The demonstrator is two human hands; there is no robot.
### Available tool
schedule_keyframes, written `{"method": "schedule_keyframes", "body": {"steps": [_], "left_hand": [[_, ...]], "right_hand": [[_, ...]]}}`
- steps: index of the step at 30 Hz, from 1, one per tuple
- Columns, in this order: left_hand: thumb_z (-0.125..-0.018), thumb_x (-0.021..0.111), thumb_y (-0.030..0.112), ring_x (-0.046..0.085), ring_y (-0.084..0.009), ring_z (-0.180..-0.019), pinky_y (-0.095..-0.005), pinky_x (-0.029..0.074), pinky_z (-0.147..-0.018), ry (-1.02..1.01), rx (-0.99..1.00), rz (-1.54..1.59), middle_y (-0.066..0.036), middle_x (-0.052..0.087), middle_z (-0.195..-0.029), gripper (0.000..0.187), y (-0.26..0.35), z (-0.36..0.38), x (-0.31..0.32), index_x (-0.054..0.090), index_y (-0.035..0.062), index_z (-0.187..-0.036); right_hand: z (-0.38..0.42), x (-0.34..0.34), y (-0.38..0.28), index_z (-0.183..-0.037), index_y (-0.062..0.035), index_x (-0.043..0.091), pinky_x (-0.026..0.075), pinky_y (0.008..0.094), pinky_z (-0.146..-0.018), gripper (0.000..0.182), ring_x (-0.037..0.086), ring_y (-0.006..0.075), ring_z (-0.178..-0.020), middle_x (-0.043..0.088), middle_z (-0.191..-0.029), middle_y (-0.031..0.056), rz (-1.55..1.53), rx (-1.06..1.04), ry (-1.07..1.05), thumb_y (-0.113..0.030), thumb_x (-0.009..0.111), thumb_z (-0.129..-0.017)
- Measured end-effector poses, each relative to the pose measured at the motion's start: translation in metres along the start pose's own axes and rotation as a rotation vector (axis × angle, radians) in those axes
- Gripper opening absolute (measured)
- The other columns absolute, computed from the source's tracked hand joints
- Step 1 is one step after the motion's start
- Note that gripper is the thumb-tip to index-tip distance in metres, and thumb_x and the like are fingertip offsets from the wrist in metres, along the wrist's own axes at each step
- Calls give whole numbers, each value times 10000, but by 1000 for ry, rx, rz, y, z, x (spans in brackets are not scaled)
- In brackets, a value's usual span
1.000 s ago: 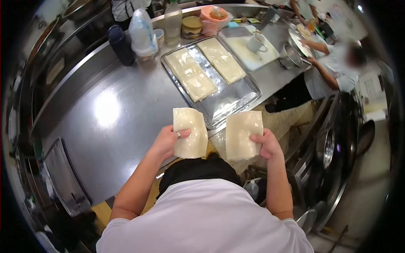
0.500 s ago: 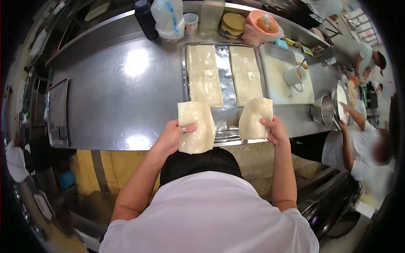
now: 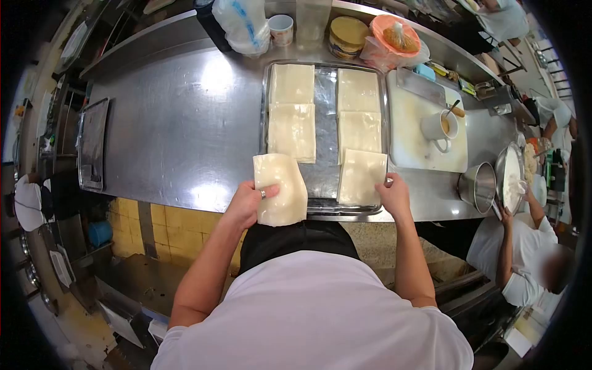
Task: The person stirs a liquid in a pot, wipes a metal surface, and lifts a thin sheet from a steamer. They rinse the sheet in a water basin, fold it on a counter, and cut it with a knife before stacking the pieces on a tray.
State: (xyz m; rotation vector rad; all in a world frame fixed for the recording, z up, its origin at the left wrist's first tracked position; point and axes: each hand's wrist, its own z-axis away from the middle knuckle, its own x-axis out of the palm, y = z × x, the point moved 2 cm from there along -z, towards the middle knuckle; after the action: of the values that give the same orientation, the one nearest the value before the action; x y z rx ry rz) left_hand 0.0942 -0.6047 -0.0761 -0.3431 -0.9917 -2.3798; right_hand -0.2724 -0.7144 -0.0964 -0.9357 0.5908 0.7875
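Note:
My left hand (image 3: 248, 203) is closed on a pale, glossy square of pastry dough (image 3: 280, 191), thumb on top. This square hangs at the near left corner of a metal baking tray (image 3: 325, 123), overlapping its edge. My right hand (image 3: 394, 194) pinches the right edge of another dough square (image 3: 362, 177), which lies flat at the tray's near right. Two more dough squares, a far one (image 3: 357, 90) and a middle one (image 3: 359, 131), continue that right column. In the left column lie a far square (image 3: 292, 84) and a middle square (image 3: 292, 132).
Right of the tray, a white cutting board (image 3: 419, 145) bears a mug (image 3: 439, 126) with a brush. A metal pot (image 3: 476, 186) stands near a co-worker (image 3: 515, 246) handling a bowl. Tubs and bags line the back. Another tray (image 3: 94, 145) is far left.
The dough square in my right hand has come down flat onto the tray's near right. My left hand still holds its square, moved slightly left.

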Motion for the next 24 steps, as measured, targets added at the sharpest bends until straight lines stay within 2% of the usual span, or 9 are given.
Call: {"method": "schedule_keyframes", "body": {"steps": [3, 4, 6, 8, 9, 11, 17, 20, 24], "left_hand": [[-917, 750, 80, 721, -269, -1014, -418, 609, -875, -7, -10, 9, -172, 712, -1154, 356, -7, -5, 2, 645, -81, -1217], [-917, 750, 81, 719, -269, -1018, -419, 609, -875, -13, -17, 11, -173, 710, -1161, 364, -9, -6, 3, 641, -80, -1224], [-920, 738, 71, 705, -284, -1065, -438, 594, -926, -73, -54, 77, -175, 690, -1206, 395, -11, -6, 7, 610, -75, -1265], [-924, 728, 64, 697, -293, -1088, -448, 588, -949, -117, -84, 119, -175, 678, -1231, 412, -13, -8, 11, 594, -72, -1289], [-926, 724, 62, 697, -294, -1088, -449, 589, -946, -129, -96, 128, -174, 677, -1234, 412, -13, -10, 12, 593, -72, -1293], [-928, 718, 59, 695, -295, -1088, -450, 590, -941, -120, -113, 95, -174, 673, -1240, 412, -19, -17, 9, 592, -72, -1298], [-936, 703, 48, 703, -279, -1035, -424, 600, -888, -15, -70, -125, -175, 694, -1176, 360, -21, -39, 3, 617, -82, -1260], [-921, 727, 57, 723, -242, -942, -391, 608, -809, -18, 10, -99, -169, 724, -1089, 296, -16, -47, 0, 665, -75, -1179], [-937, 700, 45, 716, -259, -976, -396, 601, -845, 43, -41, -228, -170, 709, -1134, 322, -27, -78, -17, 635, -73, -1230]], "right_hand": [[18, 7, -12, -1168, 50, 669, 569, 354, -780, 343, 709, 189, -895, 737, -988, 149, -132, -310, 151, -138, 709, -884], [23, 21, -21, -1129, 40, 692, 566, 338, -786, 325, 694, 180, -873, 737, -973, 132, -359, -287, 4, -184, 732, -898], [33, 55, -38, -1249, 40, 636, 551, 311, -872, 441, 680, 185, -956, 714, -1108, 123, -756, -18, -480, -297, 703, -973], [46, 81, -61, -1382, 55, 519, 555, 392, -952, 585, 655, 237, -1141, 666, -1276, 157, -1152, 126, -947, -403, 604, -1028], [47, 98, -64, -1368, 49, 534, 541, 441, -985, 530, 653, 278, -1170, 660, -1285, 185, -1275, 177, -1042, -377, 554, -1055], [61, 101, -89, -1342, 48, 549, 544, 446, -981, 413, 669, 291, -1138, 663, -1269, 185, -1340, 357, -890, -241, 574, -1047], [45, 129, -97, -1301, 58, 569, 563, 399, -925, 346, 688, 248, -1057, 687, -1204, 159, -1114, 62, -702, 6, 607, -961], [38, 133, -100, -1288, 70, 577, 560, 393, -917, 330, 685, 244, -1046, 693, -1183, 166, -1103, -10, -643, 8, 595, -964], [13, 164, -84, -1269, 74, 591, 552, 381, -914, 316, 684, 241, -1029, 694, -1174, 170, -1012, 41, -635, 13, 590, -959]]}}
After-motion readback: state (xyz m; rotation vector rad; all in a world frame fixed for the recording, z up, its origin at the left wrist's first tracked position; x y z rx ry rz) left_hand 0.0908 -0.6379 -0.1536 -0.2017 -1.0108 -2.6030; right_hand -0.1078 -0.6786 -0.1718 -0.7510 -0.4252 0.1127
